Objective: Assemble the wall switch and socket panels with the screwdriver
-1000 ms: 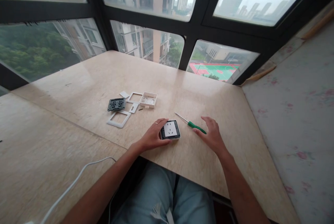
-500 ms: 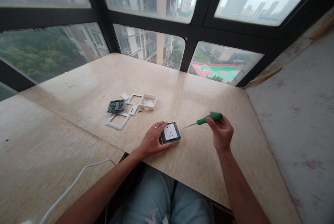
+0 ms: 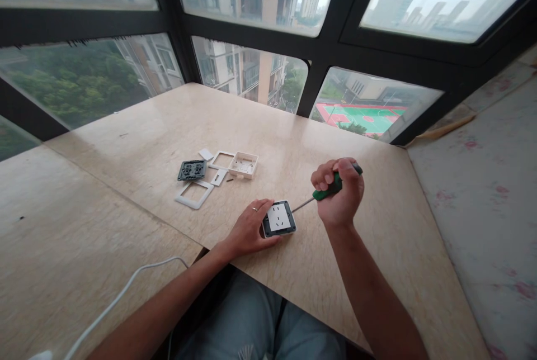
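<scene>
A wall socket (image 3: 279,218) with a white face and a dark frame, seated in a white box, lies on the table near its front edge. My left hand (image 3: 251,227) grips it from the left, thumb along the near side and fingers at the far side. In a fist, my right hand (image 3: 340,189) holds a green-handled screwdriver (image 3: 323,193). The shaft slants down to the left, and its tip is at the socket's right edge; whether it touches the frame I cannot tell.
Beyond the socket lie an open white box (image 3: 244,165), a dark switch module (image 3: 192,170), a white frame (image 3: 194,194) and several small white plates. A white cable (image 3: 138,270) runs at the lower left. Windows edge the table's back; a papered wall (image 3: 482,181) stands right.
My right hand has moved left and closed into a fist around the screwdriver's handle. The tip has come to the socket's right edge. My left hand keeps its hold; the view has shifted slightly.
</scene>
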`<state>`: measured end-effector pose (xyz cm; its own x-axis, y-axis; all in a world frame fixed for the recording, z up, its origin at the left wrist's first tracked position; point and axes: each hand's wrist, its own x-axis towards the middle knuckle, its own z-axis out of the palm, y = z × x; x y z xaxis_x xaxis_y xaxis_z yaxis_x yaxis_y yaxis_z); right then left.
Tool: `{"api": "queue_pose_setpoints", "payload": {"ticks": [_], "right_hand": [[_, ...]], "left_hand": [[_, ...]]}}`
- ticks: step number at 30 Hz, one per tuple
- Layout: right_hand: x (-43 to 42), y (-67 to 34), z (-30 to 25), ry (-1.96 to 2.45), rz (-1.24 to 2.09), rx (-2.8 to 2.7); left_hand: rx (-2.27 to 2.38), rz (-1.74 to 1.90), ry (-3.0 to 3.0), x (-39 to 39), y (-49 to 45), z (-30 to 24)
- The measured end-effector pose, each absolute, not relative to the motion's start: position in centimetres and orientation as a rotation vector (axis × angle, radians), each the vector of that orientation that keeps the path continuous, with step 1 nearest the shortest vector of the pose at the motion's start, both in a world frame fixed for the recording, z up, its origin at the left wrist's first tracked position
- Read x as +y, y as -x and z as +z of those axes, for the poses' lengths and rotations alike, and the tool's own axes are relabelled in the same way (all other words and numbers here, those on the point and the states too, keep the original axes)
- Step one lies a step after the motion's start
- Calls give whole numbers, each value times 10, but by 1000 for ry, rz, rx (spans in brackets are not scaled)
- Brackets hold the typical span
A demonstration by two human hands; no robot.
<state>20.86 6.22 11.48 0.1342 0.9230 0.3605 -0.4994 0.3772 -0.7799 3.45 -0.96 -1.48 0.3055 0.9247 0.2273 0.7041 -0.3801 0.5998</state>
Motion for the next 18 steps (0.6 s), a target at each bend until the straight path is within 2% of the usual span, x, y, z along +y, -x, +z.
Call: {"api": "queue_pose_setpoints", "payload": {"ticks": [18], "right_hand": [[65, -194, 88, 596, 1126, -939]], "left_hand": [[1455, 746, -2210, -9, -35, -14]]}}
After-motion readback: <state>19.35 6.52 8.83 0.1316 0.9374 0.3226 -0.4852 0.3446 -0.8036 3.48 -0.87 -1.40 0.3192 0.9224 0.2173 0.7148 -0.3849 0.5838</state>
